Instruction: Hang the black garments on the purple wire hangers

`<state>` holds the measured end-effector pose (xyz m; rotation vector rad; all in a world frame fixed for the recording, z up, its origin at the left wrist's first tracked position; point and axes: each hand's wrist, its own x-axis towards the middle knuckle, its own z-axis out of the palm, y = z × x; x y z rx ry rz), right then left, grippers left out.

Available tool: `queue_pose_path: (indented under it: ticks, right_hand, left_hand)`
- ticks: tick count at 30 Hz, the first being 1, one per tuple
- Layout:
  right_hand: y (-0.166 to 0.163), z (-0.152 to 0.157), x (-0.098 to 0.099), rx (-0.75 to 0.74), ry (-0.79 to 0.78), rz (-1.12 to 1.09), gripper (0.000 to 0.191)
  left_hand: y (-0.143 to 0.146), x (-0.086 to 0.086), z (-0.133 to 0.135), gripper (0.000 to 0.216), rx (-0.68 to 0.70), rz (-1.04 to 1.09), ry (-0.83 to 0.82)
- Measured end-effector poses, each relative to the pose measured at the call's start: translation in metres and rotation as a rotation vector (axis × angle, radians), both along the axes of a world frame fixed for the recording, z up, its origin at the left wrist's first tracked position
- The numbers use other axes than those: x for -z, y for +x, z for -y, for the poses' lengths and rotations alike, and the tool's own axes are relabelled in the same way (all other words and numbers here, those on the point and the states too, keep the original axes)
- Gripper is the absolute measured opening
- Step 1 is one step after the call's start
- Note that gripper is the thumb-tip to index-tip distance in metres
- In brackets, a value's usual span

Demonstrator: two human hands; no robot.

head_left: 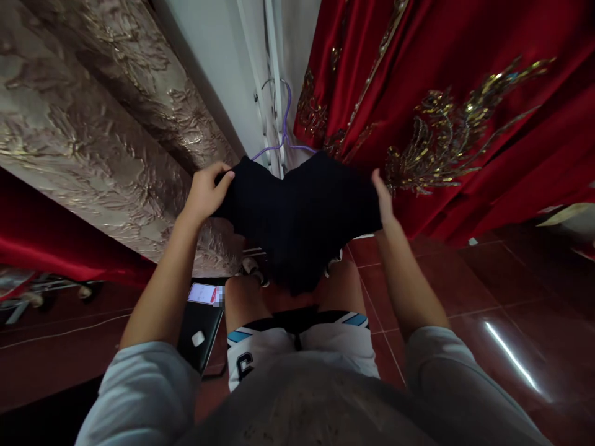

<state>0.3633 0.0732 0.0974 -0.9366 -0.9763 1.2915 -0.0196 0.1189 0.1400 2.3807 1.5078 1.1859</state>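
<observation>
"What have you got there?"

"A dark garment (302, 210). It's in front of me, spread between my two hands, its lower end hanging near my knees (246, 294)."

"Is it on anything?"

"A purple hanger (284, 139) shows above its top edge, the hook up by the white rack (274, 56)."

"How's your left hand (209, 193)?"

"Clamped on the garment's left edge, thumb on the near side."

"And the right (385, 201)?"

"It's against the other edge, thumb pointing up. The cloth hides my fingers, so I can't tell whether they're closed on it."

"What's around you?"

"Beige cloth (116, 136) with a raised pattern on my left, red cloth (427, 43) with gold sequins on my right. Below my left forearm there's a black seat (209, 319) with a phone (202, 293) on it, screen lit, and a small white case (198, 338) nearer me."

"And underfoot?"

"Red tiles (441, 279), with a streak of light shining on them to my right."
</observation>
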Motion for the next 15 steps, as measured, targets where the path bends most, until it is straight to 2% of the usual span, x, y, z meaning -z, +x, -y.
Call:
queue_pose_path:
  ticks: [2, 4, 9, 11, 12, 13, 15]
  right_hand:
    - [0.009, -0.001, -0.001, 0.017, -0.017, 0.069, 0.049]
    - [0.016, -0.001, -0.007, 0.117, 0.047, 0.146, 0.044]
    - [0.019, 0.013, -0.022, 0.406, 0.210, 0.153, 0.042]
    - [0.012, 0.032, -0.023, 0.423, 0.281, 0.245, 0.038]
    - [0.006, 0.045, -0.024, 0.346, 0.332, 0.334, 0.035]
    - [-0.002, 0.058, -0.024, 0.193, 0.394, 0.443, 0.033]
    - [-0.018, 0.080, -0.025, -0.278, 0.522, 0.668, 0.033]
  left_hand:
    - [0.000, 0.006, 0.002, 0.037, -0.016, 0.006, 0.030]
    - [0.012, 0.005, 0.003, 0.038, -0.011, 0.057, 0.087]
    - [0.056, -0.025, 0.019, 0.038, 0.105, 0.274, 0.168]
    - [0.070, -0.036, 0.034, 0.040, 0.161, 0.392, 0.111]
    - [0.076, -0.041, 0.044, 0.041, 0.199, 0.462, 0.038]
    - [0.081, -0.043, 0.054, 0.042, 0.244, 0.536, -0.068]
    - [0.087, -0.046, 0.076, 0.046, 0.328, 0.692, -0.339]
